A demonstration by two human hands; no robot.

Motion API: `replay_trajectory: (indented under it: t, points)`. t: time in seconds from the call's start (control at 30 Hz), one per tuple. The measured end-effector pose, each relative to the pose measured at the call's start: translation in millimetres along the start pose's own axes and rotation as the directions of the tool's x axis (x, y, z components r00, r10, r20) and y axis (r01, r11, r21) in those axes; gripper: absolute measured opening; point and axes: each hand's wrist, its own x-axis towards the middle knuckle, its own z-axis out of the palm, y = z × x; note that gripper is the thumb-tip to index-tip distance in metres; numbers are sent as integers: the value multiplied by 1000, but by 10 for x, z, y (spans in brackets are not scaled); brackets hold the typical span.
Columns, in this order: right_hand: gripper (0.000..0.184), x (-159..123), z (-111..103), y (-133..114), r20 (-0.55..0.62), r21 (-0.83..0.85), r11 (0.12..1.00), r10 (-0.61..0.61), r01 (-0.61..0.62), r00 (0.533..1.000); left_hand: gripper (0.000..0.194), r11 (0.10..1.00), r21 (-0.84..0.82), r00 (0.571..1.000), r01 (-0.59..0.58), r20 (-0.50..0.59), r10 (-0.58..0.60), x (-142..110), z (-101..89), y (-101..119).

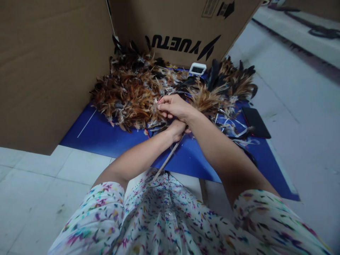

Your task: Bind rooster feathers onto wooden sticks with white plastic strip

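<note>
My left hand [176,130] is closed round a thin stick [170,156], whose lower end slants down toward my lap. Just above it, my right hand [175,106] crosses over the left wrist area with thumb and fingers pinched together. A small pinkish bit shows at those fingertips, but I cannot make out what they hold. Brown and black feathers [130,95] lie in a thick heap right beyond both hands. To the right, a fan of lighter tan feathers [205,101] spreads close to my right wrist. The stick's upper end is hidden behind my hands.
A blue board [103,136] lies under the feathers. Cardboard panels [53,71] stand at the left and at the back. A small white-framed display [198,69] sits behind the heap. At the right are white ribbons [236,127] and a flat black object [256,122].
</note>
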Motion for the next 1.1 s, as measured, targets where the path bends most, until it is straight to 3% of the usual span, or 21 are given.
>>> replay_trajectory:
  t: [0.13, 0.3, 0.43, 0.6, 0.83, 0.97, 1.1]
  points:
    - [22, -3, -10, 8, -38, 104, 995, 12, -8, 999, 29, 987, 118, 992, -109, 73, 101, -9, -3, -2]
    - [62, -25, -21, 8, 74, 237, 971, -18, 0, 997, 24, 987, 121, 993, -110, 62, 103, -30, -7, 5]
    - [40, -20, -14, 11, 123, 215, 976, -46, 19, 991, 22, 983, 140, 992, -115, 59, 107, -54, -1, 26]
    - [5, -2, -19, 4, 56, 206, 978, 12, -23, 998, 22, 974, 165, 985, -155, 101, 140, 17, -33, 2]
    - [15, -109, -121, -100, -21, 196, 979, -51, 54, 998, 33, 982, 161, 984, -95, 163, 68, 122, -87, -15]
    - [23, -362, -335, -171, -192, 224, 944, -201, 242, 961, 29, 990, 113, 983, -86, 173, 65, 111, -91, 53]
    - [23, -707, -678, -76, -509, 172, 895, -275, 410, 815, 28, 994, 55, 980, -92, 181, 80, 84, -96, 133]
